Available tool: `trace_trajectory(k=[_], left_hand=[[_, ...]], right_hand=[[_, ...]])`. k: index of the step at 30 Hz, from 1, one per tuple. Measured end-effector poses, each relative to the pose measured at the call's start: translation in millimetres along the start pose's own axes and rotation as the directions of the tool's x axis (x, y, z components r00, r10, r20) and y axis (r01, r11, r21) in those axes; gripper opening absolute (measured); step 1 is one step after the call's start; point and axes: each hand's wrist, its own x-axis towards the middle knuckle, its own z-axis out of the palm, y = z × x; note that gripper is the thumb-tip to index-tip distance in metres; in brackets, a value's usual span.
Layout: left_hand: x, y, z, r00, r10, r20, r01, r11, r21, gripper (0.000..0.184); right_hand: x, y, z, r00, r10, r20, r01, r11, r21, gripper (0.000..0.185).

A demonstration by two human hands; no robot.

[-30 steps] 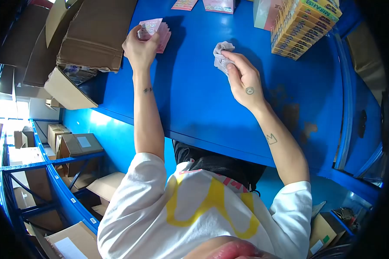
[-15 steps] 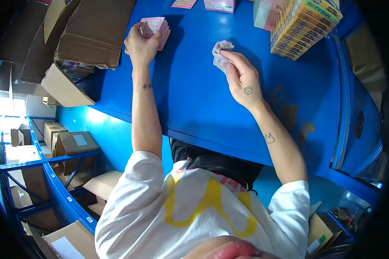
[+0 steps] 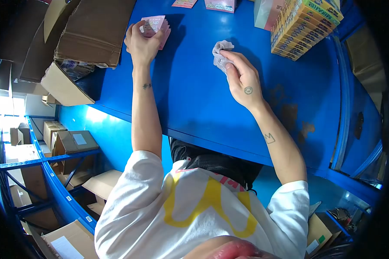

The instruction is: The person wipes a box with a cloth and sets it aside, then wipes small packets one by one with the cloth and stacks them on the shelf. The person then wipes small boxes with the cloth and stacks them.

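One crumpled cloth [image 3: 222,54], pale in colour, is at the bench [image 3: 194,99], whose top is blue. The right hand [image 3: 245,82] has its thumb and fingers closed on the near side of the cloth, clamping it; whether the cloth touches the bench, I cannot tell. Left of the cloth and a little farther from the body, the left hand [image 3: 142,47] grips a stack of pink packets [image 3: 154,26], its thumb on the right and its fingers on the left, clamped on the stack. More pink packets [image 3: 220,5] lie beyond the cloth, partly cut off by the view's edge. To the right of the cloth and farther away stand yellow boxes [image 3: 302,30] in a pile, with a pale box [image 3: 263,15] just beside them. A big cardboard box [image 3: 93,34] is well left of the cloth, past the packets. Brown patches [image 3: 288,113] mark the bench right of the cloth, nearer the body
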Motion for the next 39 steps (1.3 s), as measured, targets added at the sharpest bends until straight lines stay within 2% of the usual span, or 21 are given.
trace_trajectory(k=[4, 9, 13, 14, 18, 19, 20, 22, 23, 24, 26, 27, 28, 30, 31, 32, 33, 36, 37, 38, 39], left_hand=[[-3, 3, 2, 0.969, 0.186, -0.160, -0.153, 0.968, 0.201, 0.060], [0, 18, -3, 0.973, 0.089, -0.214, -0.112, 0.989, -0.098, 0.062], [24, 63, 6, 0.953, 0.302, -0.014, -0.302, 0.953, -0.037, 0.055], [32, 68, 13, 0.952, 0.306, -0.025, -0.306, 0.951, -0.049, 0.055], [107, 96, 76, 0.886, 0.157, 0.437, -0.332, 0.871, 0.362, 0.048], [133, 77, 101, 0.806, 0.200, 0.557, -0.424, 0.851, 0.309, 0.052], [141, 69, 111, 0.798, 0.209, 0.565, -0.412, 0.873, 0.259, 0.054], [152, 69, 122, 0.698, 0.078, 0.712, -0.264, 0.952, 0.154, 0.058], [154, 72, 129, 0.719, -0.018, 0.695, -0.284, 0.905, 0.316, 0.061], [179, 30, 169, 0.715, 0.140, 0.685, -0.378, 0.901, 0.211, 0.063], [155, 75, 135, 0.723, -0.019, 0.691, -0.328, 0.870, 0.368, 0.062], [152, 74, 132, 0.741, 0.025, 0.671, -0.338, 0.877, 0.341, 0.063], [142, 85, 123, 0.802, -0.010, 0.597, -0.331, 0.825, 0.458, 0.063], [136, 92, 114, 0.853, 0.055, 0.519, -0.345, 0.805, 0.483, 0.059], [121, 121, 91, 0.866, 0.027, 0.500, -0.367, 0.713, 0.597, 0.053], [113, 140, 72, 0.863, -0.027, 0.505, -0.351, 0.687, 0.636, 0.052], [113, 132, 73, 0.912, -0.006, 0.410, -0.290, 0.695, 0.658, 0.051], [90, 112, 19, 0.914, 0.205, 0.350, -0.363, 0.799, 0.480, 0.059], [82, 102, 2, 0.893, 0.299, 0.335, -0.416, 0.832, 0.366, 0.064], [72, 104, -14, 0.855, 0.207, 0.476, -0.220, 0.975, -0.029, 0.069], [55, 96, -11, 0.844, 0.218, 0.490, -0.219, 0.974, -0.056, 0.069]], right_hand=[[1, -1, -1, 1.000, -0.007, -0.001, 0.007, 1.000, 0.002, 0.032], [2, -4, -1, 1.000, -0.002, -0.017, 0.002, 1.000, 0.007, 0.031], [5, -3, -4, 0.998, 0.058, -0.022, -0.058, 0.998, 0.018, 0.031], [5, -2, -3, 0.998, 0.045, -0.033, -0.044, 0.999, 0.028, 0.032], [6, -4, -5, 0.999, -0.002, -0.045, 0.002, 1.000, 0.012, 0.030], [5, 2, -1, 0.998, -0.020, -0.064, 0.023, 0.998, 0.055, 0.030], [5, 5, 1, 0.995, -0.038, -0.089, 0.047, 0.994, 0.095, 0.030], [2, 4, 1, 0.997, -0.015, -0.080, 0.027, 0.988, 0.154, 0.029], [2, 10, 5, 0.994, -0.045, -0.097, 0.060, 0.985, 0.159, 0.029], [4, 12, 5, 0.988, -0.086, -0.125, 0.105, 0.982, 0.155, 0.030], [3, 13, 5, 0.990, -0.080, -0.119, 0.100, 0.980, 0.173, 0.035], [2, 13, 4, 0.991, -0.043, -0.124, 0.066, 0.980, 0.187, 0.037], [1, 11, 4, 0.992, -0.003, -0.124, 0.029, 0.978, 0.205, 0.039], [0, 13, 5, 0.996, 0.026, -0.091, 0.002, 0.956, 0.293, 0.043], [1, 15, 5, 0.993, 0.033, -0.116, -0.002, 0.967, 0.256, 0.043], [1, 17, 7, 0.993, -0.026, -0.113, 0.053, 0.966, 0.252, 0.042], [1, 20, 6, 0.991, -0.085, -0.103, 0.108, 0.963, 0.247, 0.042], [3, 19, 0, 0.998, 0.009, -0.064, 0.007, 0.969, 0.249, 0.040], [4, 17, -2, 0.991, 0.129, -0.026, -0.114, 0.939, 0.324, 0.037], [4, 12, -7, 0.969, 0.246, 0.021, -0.234, 0.889, 0.394, 0.033], [6, 1, -15, 0.948, 0.316, 0.046, -0.302, 0.840, 0.451, 0.033]])
